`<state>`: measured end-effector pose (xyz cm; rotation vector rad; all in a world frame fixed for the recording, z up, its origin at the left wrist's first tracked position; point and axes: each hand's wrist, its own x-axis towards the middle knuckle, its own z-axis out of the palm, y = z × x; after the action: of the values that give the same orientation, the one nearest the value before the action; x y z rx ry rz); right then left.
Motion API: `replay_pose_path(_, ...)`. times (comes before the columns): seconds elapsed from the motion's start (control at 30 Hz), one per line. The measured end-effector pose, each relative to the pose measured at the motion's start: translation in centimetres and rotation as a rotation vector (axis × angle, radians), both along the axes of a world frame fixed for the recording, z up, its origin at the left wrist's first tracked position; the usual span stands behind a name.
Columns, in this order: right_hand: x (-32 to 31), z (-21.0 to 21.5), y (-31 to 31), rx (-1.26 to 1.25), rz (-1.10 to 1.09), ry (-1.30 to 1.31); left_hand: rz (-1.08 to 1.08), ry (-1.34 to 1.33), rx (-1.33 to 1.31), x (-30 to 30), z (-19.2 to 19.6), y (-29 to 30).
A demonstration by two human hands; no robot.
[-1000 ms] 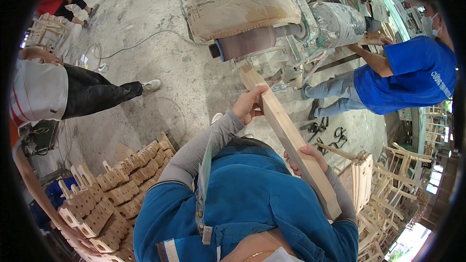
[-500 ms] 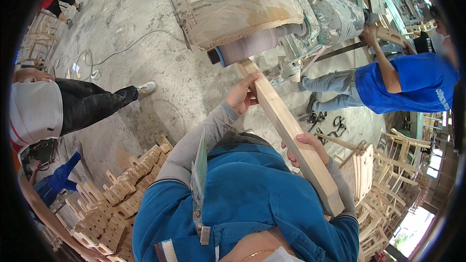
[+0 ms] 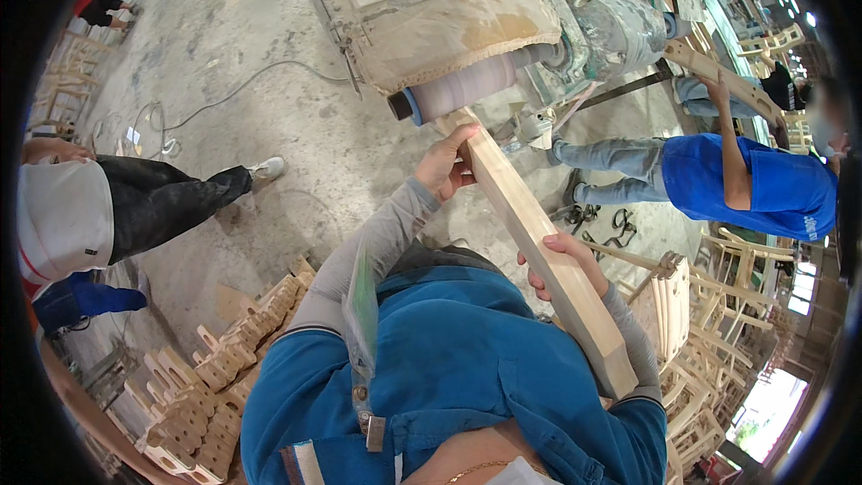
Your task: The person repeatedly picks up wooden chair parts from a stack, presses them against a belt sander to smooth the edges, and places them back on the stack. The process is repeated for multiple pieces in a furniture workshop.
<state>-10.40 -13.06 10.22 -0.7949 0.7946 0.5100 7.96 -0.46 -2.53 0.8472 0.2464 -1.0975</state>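
Observation:
A long, pale wooden bar (image 3: 525,220) slants between my hands, its near end by my right forearm. My left hand (image 3: 446,162) grips it close to the far end, thumb on top and fingers curled beneath. Farther down the bar, my right hand (image 3: 567,262) wraps around it from the right side. The bar's far end lies against or just under the sanding drum (image 3: 467,90) of a machine; the exact contact is hard to make out. A worn, dusty cover (image 3: 449,31) hangs over the drum.
Stacked wooden parts (image 3: 202,386) stand at lower left, and wooden frames (image 3: 709,341) at right. A person in a blue shirt (image 3: 754,180) handles a wooden piece at right. Another in dark trousers (image 3: 171,193) stands at left. A cable (image 3: 260,72) crosses the floor.
The bar and both my hands have barely shifted. The blue-shirted person's arm and wooden piece have moved, and another person at lower left has changed position.

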Motion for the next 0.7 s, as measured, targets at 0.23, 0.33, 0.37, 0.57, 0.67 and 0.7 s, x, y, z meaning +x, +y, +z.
replay_pose_path(0.23, -0.6, 0.6, 0.8, -0.03, 0.001, -0.02, -0.043, -0.001, -0.019, -0.4, 0.2, 0.7)
replay_pose_path(0.33, -0.5, 0.4, 1.0, -0.028, -0.02, -0.017, -0.059, -0.015, -0.012, 0.0, 0.0, 0.8)
replay_pose_path(0.37, -0.3, 0.3, 1.1, -0.032, -0.024, -0.017, -0.069, -0.022, -0.009, 0.2, -0.1, 0.8)
replay_pose_path(0.57, -0.3, 0.0, 1.3, -0.038, -0.039, -0.019, -0.09, -0.029, -0.014, 0.5, -0.2, 0.5)
replay_pose_path(0.67, -0.2, 0.2, 1.2, -0.047, -0.018, -0.025, -0.06, -0.006, 0.023, 0.3, -0.3, 0.4)
replay_pose_path(0.7, -0.2, 0.3, 1.2, -0.049, -0.009, -0.023, -0.065, -0.01, 0.012, 0.2, -0.4, 0.4)
